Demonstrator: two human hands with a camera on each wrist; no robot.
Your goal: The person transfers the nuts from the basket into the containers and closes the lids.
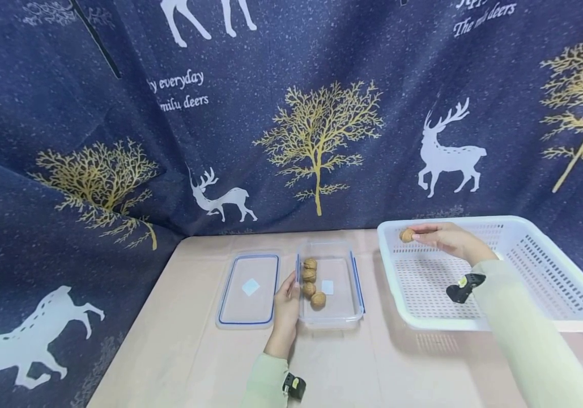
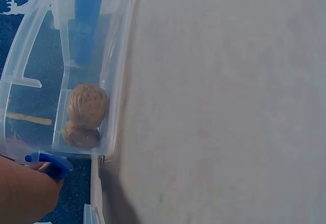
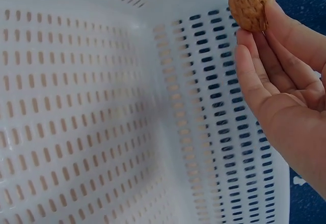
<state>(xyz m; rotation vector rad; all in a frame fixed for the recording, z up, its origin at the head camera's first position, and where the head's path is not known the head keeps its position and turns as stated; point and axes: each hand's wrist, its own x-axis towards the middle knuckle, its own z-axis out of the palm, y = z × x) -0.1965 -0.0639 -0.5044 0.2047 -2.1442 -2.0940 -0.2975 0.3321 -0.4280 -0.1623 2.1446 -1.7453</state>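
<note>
My right hand (image 1: 446,238) pinches a walnut (image 3: 250,2) between thumb and fingertips, over the left part of a white perforated plastic basket (image 1: 408,318). To its left stands a clear lidless food container (image 1: 339,317) with blue side flaps. Several walnuts (image 1: 309,275) lie in a rough row along its left wall. My left hand (image 1: 286,306) holds that left wall from outside, its fingers by the blue flap (image 2: 51,163) in the left wrist view.
Left of the container a clear lid (image 1: 247,311) with a blue seal lies flat on the pale tabletop (image 1: 179,351). A dark blue cloth (image 1: 281,187) printed with deer and trees hangs behind the table.
</note>
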